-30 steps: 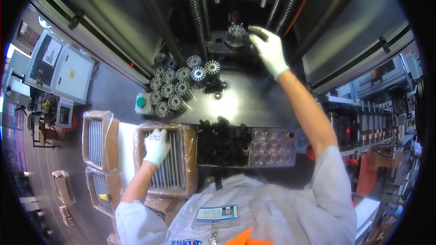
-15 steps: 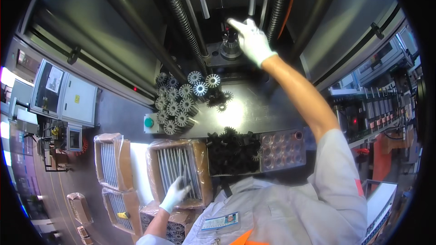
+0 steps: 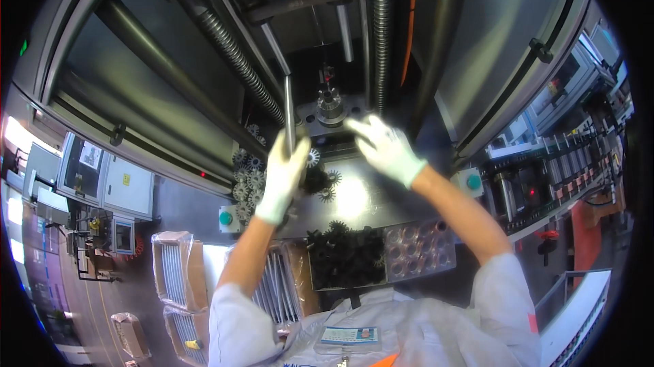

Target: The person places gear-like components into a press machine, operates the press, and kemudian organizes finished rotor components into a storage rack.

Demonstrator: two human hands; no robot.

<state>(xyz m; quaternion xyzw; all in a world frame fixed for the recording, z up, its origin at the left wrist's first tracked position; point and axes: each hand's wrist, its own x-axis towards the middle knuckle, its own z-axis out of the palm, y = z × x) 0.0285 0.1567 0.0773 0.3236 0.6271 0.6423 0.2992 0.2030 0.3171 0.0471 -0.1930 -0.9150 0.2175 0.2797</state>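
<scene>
My left hand [image 3: 283,173], in a white glove, is closed round the lower part of a long steel shaft [image 3: 289,98], which points up and away. Below and beside this hand stand stacked slotted metal cores [image 3: 246,180], partly hidden by it. My gloved right hand [image 3: 387,152] is open and slightly blurred, with fingers stretched leftward and no object visible in them. Just beyond its fingertips, a round metal fixture [image 3: 330,108] sits on the machine's base plate. Several dark toothed discs [image 3: 328,180] lie on the bench between my hands.
Near my body are a bin of black toothed parts [image 3: 344,258] and a clear tray [image 3: 419,251] with copper-coloured rings. Cardboard boxes [image 3: 304,278] of steel shafts stand at the left. Green buttons [image 3: 473,181] flank the bench; upright rods and springs [image 3: 235,50] frame the fixture.
My left hand has come up from the shaft box and now carries a shaft. My right hand has dropped back from above the fixture to beside it. The view has shifted.
</scene>
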